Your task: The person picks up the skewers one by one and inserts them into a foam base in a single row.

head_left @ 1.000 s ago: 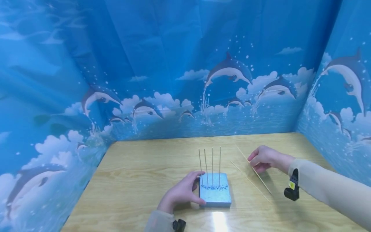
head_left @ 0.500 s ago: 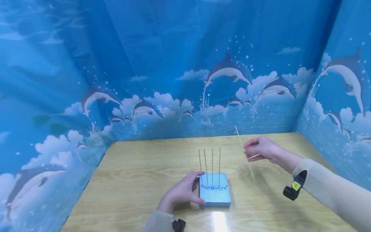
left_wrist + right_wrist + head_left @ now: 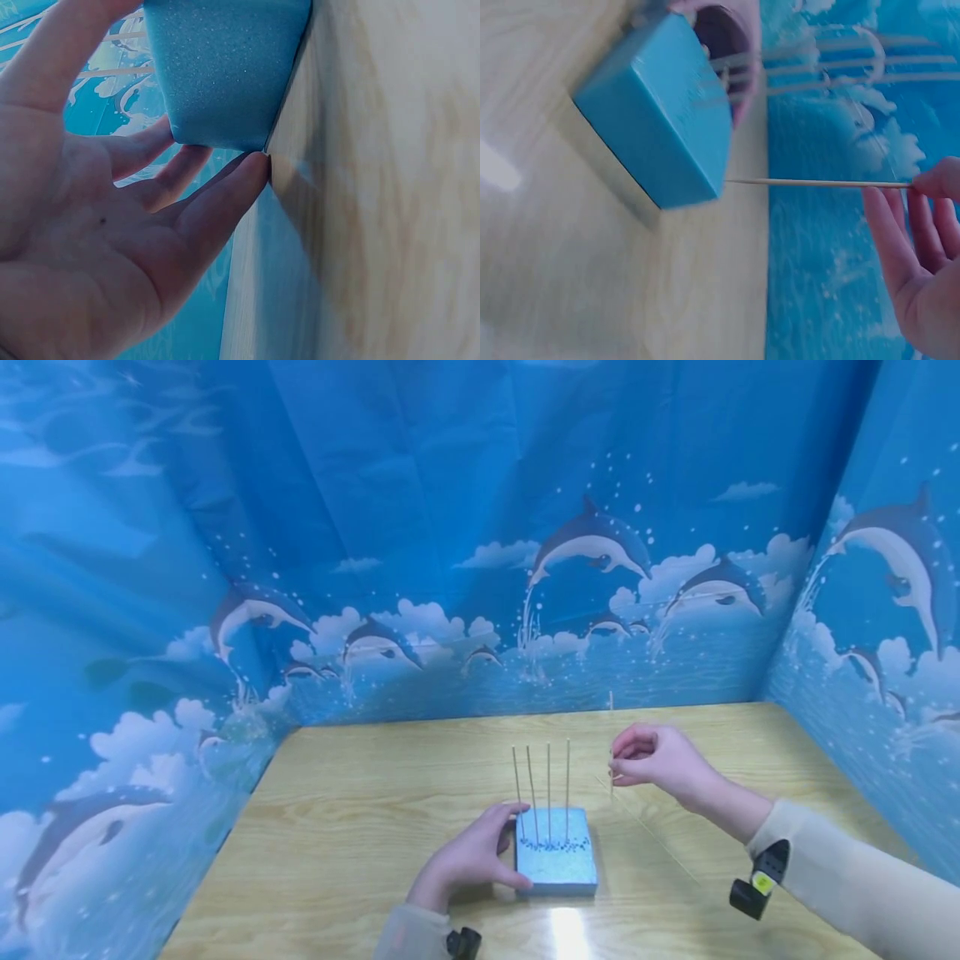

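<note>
A light-blue foam block (image 3: 557, 868) lies on the table with several thin wooden sticks (image 3: 549, 785) standing in a row in its top. My left hand (image 3: 472, 856) grips the block's left side, thumb at the front corner and forefinger at the back one. The left wrist view shows those fingertips (image 3: 255, 166) against the block's lower edge. To the right of the block, my right hand (image 3: 654, 762) pinches another wooden stick (image 3: 817, 183) between thumb and fingers. In the head view this stick is upright, raised above the table; its lower tip appears beside the block in the right wrist view.
One more loose stick (image 3: 652, 831) lies slantwise on the wooden table (image 3: 360, 827), right of the block. A blue curtain (image 3: 420, 527) printed with dolphins rises behind the table and along both sides.
My right hand has lifted the stick from the table, moved left toward the block and turned it from slanted to upright. My left hand and the block have stayed in place.
</note>
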A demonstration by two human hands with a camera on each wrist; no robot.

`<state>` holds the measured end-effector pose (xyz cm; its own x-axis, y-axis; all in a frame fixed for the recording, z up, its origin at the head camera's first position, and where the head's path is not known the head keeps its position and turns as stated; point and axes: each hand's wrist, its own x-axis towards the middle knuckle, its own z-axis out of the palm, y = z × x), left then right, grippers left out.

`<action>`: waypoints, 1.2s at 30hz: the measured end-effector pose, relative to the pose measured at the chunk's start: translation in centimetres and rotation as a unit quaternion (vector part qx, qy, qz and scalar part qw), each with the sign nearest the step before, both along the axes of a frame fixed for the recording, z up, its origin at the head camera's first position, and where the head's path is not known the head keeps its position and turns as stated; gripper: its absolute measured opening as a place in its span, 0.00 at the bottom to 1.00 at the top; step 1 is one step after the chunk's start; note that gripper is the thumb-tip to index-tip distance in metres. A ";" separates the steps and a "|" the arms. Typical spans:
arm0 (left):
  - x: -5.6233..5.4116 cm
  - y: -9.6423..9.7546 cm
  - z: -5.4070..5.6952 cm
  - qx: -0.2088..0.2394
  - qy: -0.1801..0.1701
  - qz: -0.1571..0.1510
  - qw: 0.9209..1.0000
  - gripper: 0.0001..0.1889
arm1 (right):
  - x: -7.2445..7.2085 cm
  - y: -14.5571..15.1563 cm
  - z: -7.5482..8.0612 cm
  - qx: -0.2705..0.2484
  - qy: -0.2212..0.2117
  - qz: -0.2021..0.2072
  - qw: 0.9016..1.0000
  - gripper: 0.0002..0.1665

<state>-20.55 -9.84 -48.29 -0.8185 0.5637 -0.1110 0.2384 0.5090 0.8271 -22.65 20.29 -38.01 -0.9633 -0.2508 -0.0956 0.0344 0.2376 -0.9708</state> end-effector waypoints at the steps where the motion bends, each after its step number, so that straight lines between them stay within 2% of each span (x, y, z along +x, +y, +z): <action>1: 0.0 0.0 0.0 0.002 -0.004 0.002 1.000 0.57 | 0.2 -0.3 -0.1 -0.003 0.006 -0.002 1.000 0.10; 10: 0.1 0.0 -0.1 -0.018 -0.002 0.013 1.000 0.56 | 2.1 -2.4 -1.5 0.011 0.047 -0.011 0.999 0.11; 15: 0.3 -0.2 -0.2 -0.010 0.002 0.010 1.000 0.57 | 2.7 -3.4 -2.2 0.014 0.057 -0.015 0.998 0.12; 27: 0.3 0.0 -0.3 0.019 -0.007 0.008 1.000 0.57 | 3.1 -4.1 -2.4 0.035 0.091 -0.004 0.995 0.12; 36: 0.3 0.0 -0.2 0.006 -0.001 0.009 1.000 0.56 | 3.1 -4.1 -3.1 0.060 0.099 0.002 0.993 0.11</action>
<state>-20.30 -9.84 -48.50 -0.8286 0.5498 -0.1059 0.2280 0.5040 0.8331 -19.50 16.17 -41.10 -0.9654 -0.2525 0.0661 -0.1549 0.3508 -0.9235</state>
